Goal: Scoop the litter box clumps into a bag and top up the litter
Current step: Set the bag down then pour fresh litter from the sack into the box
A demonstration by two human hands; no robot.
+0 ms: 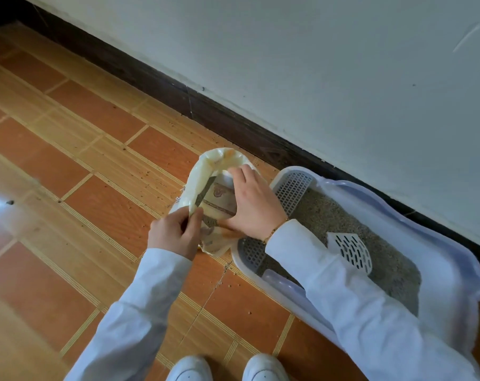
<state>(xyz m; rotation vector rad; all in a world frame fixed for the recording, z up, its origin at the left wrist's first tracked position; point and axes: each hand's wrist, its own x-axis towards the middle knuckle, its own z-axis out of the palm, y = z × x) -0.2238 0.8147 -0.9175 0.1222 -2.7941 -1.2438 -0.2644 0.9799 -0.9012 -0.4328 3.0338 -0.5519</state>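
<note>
I look down over two arms in pale blue-white sleeves toward a floor of orange and tan wood-pattern tiles (101, 171), dotted with scattered grains. Between the hands sits a thin, translucent cream plastic bag (205, 171), its mouth held open on the floor. My left hand (175, 235) has its fingers (190, 217) clenched on the near edge of the bag's rim. My right hand (254, 206), a thin gold bracelet (276, 229) at its wrist, reaches into the mouth, fingers spread and pressing the far side outward. Just beside the bag, to the right, lies a white plastic litter box (450, 259) with a grid step at its near end, set along a dark skirting board (178, 92) under a white wall. Grey granular litter (321, 213) fills it, and a white slotted plastic scoop (351, 251) rests on the litter. Two white shoe tips (263, 367) show at the bottom edge.
</note>
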